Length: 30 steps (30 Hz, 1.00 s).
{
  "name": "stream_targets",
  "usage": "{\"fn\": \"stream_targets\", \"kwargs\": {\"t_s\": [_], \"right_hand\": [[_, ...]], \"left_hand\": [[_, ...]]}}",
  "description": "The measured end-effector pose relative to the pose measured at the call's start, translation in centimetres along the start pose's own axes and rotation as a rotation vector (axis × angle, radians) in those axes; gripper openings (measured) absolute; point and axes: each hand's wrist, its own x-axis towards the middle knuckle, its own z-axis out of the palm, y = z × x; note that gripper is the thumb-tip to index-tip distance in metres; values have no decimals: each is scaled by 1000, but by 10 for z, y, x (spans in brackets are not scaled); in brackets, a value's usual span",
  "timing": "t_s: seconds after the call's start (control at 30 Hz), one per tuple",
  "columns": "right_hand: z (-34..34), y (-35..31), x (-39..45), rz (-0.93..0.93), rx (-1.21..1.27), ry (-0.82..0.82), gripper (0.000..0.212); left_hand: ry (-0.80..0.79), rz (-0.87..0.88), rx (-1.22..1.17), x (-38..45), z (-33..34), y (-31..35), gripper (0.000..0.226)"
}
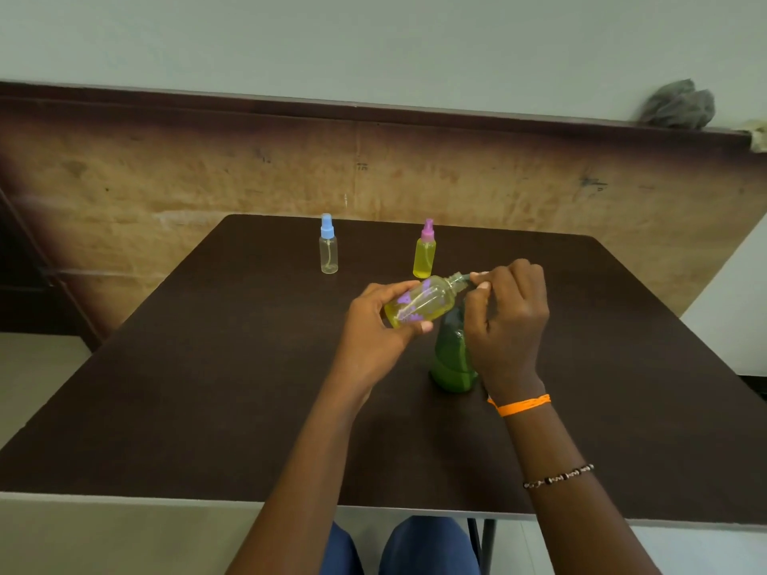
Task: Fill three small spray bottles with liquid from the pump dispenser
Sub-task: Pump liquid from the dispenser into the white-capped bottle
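A small spray bottle [419, 305], partly filled with yellow liquid, is held tilted on its side above the table [207, 367] by the curled fingers of the left hand [373, 325]. Its neck is met by the pump nozzle, which is pinched by the right hand [508, 313]. The green pump dispenser [450, 359] stands beneath. Behind, a pink-capped bottle [424, 253] full of yellow liquid and an empty blue-capped bottle [328, 246] are seen upright, well apart.

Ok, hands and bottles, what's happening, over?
Left hand grips tilted yellow-filled spray bottle. Right hand pinches green pump nozzle at its mouth. Blue-capped bottle empty.
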Motion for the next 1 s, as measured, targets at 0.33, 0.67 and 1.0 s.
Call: {"fn": "stream_targets", "kwargs": {"t_s": [0.33, 0.67, 1.0], "right_hand": [[5, 1, 10, -34, -36, -47, 19], [8, 4, -1, -34, -40, -5, 21], [10, 7, -3, -46, -2, 17, 22]], "left_hand": [[0, 8, 21, 0, 1, 4, 52], [5, 2, 12, 0, 4, -3, 50], [-10, 5, 19, 0, 2, -4, 50]]}}
